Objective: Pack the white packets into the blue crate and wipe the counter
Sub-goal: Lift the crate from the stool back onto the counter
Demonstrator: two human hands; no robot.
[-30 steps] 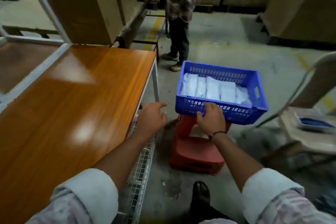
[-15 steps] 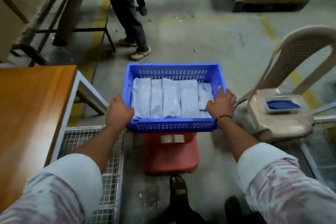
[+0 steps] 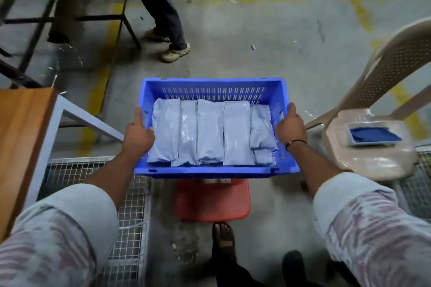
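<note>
Five packets point(image 3: 211, 133) lie side by side in the crate point(image 3: 213, 92), covering its floor nearly wall to wall. A smaller one shows at the near right corner; whether more lie beneath I cannot tell. Both hands grip the crate: the left hand point(image 3: 138, 136) curls over the left wall's rim and the right hand point(image 3: 290, 127) over the right wall's, thumbs along the outside. The crate is above a red stool point(image 3: 213, 200); whether it rests on it is hidden. I judge the crate stiff, its slotted rims giving firm purchase, and the load moderate. The packets look soft and glossy, likely to slide if the crate tilts, so a level hold by opposite walls suits it. On the chair point(image 3: 368, 165) at right sits a tray point(image 3: 352, 127) holding something blue, perhaps a cloth. The tabletop point(image 3: 23, 137) shows at left.
</note>
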